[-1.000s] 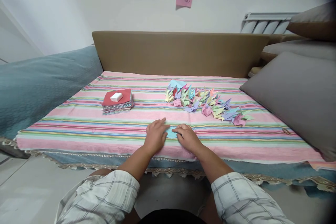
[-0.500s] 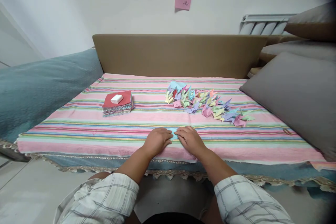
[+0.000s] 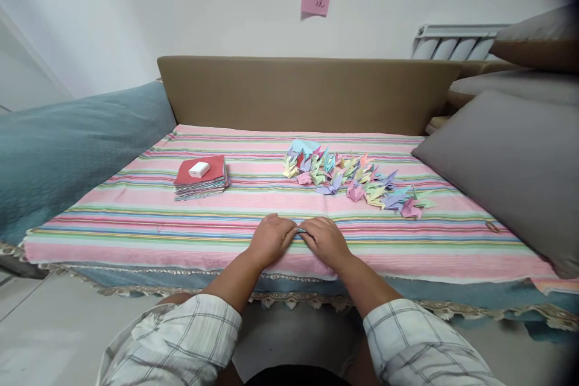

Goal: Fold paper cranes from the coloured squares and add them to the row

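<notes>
Between my two hands a small piece of light blue paper (image 3: 300,230) shows only as a thin sliver, most of it covered by fingers. My left hand (image 3: 272,239) pinches its left end, thumb against the bent fingers. At the right end my right hand (image 3: 324,241) grips it the same way, fingertips nearly meeting those of the left. Both hands rest low over the striped cloth (image 3: 194,241). Beyond them, to the right, lies a loose pile of folded paper cranes (image 3: 355,192) in pastel colours.
A stack of square paper (image 3: 202,189), red on top, sits to the left with a small white block (image 3: 199,169) on it. A light blue sheet (image 3: 306,146) lies behind the cranes. Grey cushions (image 3: 511,163) crowd the right side; a brown backrest (image 3: 298,93) stands behind.
My hands have drawn closer together, and the left one has closed from spread fingers into a pinch. The blue paper went from a visible flat strip to a thin sliver.
</notes>
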Demonstrator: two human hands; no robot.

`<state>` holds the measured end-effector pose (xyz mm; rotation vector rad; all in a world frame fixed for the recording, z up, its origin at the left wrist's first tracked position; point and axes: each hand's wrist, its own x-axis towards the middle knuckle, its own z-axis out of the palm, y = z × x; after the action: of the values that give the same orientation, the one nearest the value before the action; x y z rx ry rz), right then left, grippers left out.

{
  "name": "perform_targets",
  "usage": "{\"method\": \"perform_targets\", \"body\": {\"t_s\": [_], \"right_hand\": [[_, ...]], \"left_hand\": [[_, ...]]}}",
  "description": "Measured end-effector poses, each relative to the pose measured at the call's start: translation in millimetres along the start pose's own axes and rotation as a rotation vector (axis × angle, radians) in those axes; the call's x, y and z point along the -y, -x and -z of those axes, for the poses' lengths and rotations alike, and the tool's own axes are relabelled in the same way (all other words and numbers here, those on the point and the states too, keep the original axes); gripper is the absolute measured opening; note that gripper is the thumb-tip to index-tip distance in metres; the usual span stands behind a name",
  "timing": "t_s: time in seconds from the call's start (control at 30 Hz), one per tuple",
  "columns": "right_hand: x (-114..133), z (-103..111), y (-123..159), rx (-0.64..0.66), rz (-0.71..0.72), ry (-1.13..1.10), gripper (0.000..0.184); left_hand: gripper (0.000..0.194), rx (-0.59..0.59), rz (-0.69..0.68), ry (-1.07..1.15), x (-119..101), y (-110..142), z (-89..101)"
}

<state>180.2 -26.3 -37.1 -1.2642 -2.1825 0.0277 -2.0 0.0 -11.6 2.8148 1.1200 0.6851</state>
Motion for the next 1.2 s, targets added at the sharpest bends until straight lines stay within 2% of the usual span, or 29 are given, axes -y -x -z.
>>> {"method": "perform_targets", "body": {"t_s": [0.2,0.3,0.43,0.53,0.63,0.73,0.9,1.03,1.13,1.2], "right_hand": [[2.0,6.9,-3.4,0.055,-0.108,-0.110,0.019],[4.3,14.4,-5.6,0.109,-0.184,-0.218,0.020],[4.2,18.3,-7.4,0.067,-0.279,-0.452,0.026],[4.0,17.8,-9.5,0.111,-0.332,-0.548,0.021],[5.6,16.7,-13.3,0.196,-0.463,-0.590,0.024],[7.2,15.0,-18.1,0.251,-0.594,-0.626,0.026],[6.6,11.6,-27.3,0.228,-0.591,-0.505,0.022],[5.0,11.4,-35.2,0.239,-0.578,-0.394,0.023],[4.3,12.2,-39.9,0.264,-0.593,-0.340,0.022],[3.9,12.2,-42.0,0.280,-0.600,-0.310,0.022]], "left_hand": [[0.022,0.067,0.054,0.236,-0.6,-1.0,8.4],[0.021,0.090,0.148,0.332,0.3,-2.8,10.1],[0.019,0.137,0.294,0.483,0.7,-5.5,11.8],[0.017,0.190,0.351,0.554,1.7,-7.3,13.1],[0.016,0.226,0.380,0.535,2.8,-9.6,16.0],[0.016,0.252,0.419,0.409,2.9,-12.3,20.5],[0.017,0.277,0.460,0.174,3.0,-16.2,20.5],[0.018,0.194,0.395,0.027,2.1,-15.4,11.4],[0.030,0.035,0.361,-0.064,-1.7,-11.1,6.6],[0.031,-0.066,0.293,-0.105,-4.8,-7.1,5.7]]}}
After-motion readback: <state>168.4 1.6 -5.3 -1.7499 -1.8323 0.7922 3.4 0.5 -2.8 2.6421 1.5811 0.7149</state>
